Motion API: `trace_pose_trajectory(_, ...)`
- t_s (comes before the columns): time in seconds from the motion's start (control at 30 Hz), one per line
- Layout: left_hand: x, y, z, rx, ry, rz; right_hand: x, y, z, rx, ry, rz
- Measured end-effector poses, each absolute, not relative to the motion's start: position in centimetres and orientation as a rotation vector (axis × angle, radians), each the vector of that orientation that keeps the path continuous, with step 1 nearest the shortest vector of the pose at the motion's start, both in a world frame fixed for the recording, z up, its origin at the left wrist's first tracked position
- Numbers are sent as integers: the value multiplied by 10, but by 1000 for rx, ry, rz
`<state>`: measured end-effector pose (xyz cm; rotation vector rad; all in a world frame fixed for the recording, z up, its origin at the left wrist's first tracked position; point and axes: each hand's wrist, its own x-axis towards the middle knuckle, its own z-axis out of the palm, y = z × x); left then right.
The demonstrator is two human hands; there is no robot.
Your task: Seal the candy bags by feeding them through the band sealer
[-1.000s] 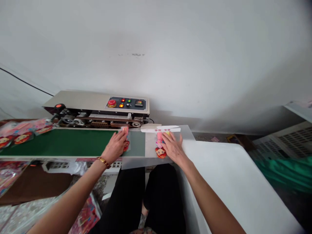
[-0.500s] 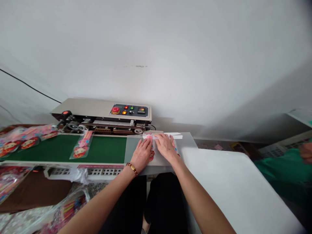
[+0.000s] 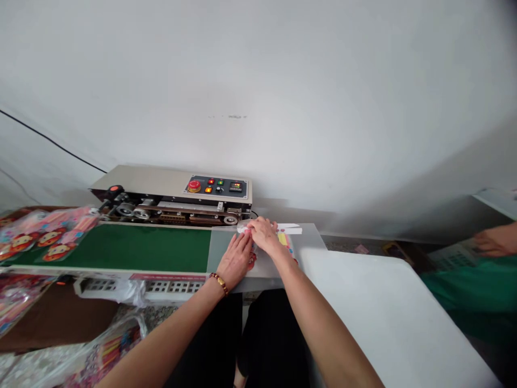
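My left hand point(image 3: 236, 258) lies flat, fingers together, on a clear plastic packet with a red cartoon figure point(image 3: 252, 260) on the grey feed plate point(image 3: 307, 237). My right hand point(image 3: 264, 234) presses fingertips onto the packet's pink top edge near the entry of the sealing machine point(image 3: 173, 196). A second packet with yellow and pink print point(image 3: 286, 241) lies just right of my right hand. The green conveyor belt point(image 3: 141, 248) stretches left from the plate.
Several sealed packets point(image 3: 48, 237) pile at the belt's left end. More packets lie in bags point(image 3: 16, 302) at lower left. A white table point(image 3: 379, 307) is on the right. Another person's hand point(image 3: 490, 242) and green cloth point(image 3: 472, 291) show at far right.
The packet that rode the belt has reached the pile at the left end. My right hand slid left toward the sealer's entry. The view shifted slightly.
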<state>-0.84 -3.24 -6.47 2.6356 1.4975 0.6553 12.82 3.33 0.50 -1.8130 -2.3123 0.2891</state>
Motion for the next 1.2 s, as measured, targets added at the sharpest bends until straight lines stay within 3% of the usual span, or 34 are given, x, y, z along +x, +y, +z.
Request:
trace_pose_trajectory(0.37,-54,-27,-63,2638,1588,563,243,-48,-25,-1900,-2181,93)
trace_pose_trajectory(0.63,-102,-34,-45,2570,1908,597,171,-39,-32,-1693,-2329,31)
trace_pose_trajectory(0.77,-48,-35,-35,2664,1603,599,145,-33,-24,-1666,-2283,84)
trace_pose_trajectory(0.93,-4,-30,-47,2680,1441,579,164,-20,-15,-1750,-2227,118)
trace_pose_trajectory(1.2,-58,-32,-51,2618,1603,532,223,-45,-22,-1771,-2117,111)
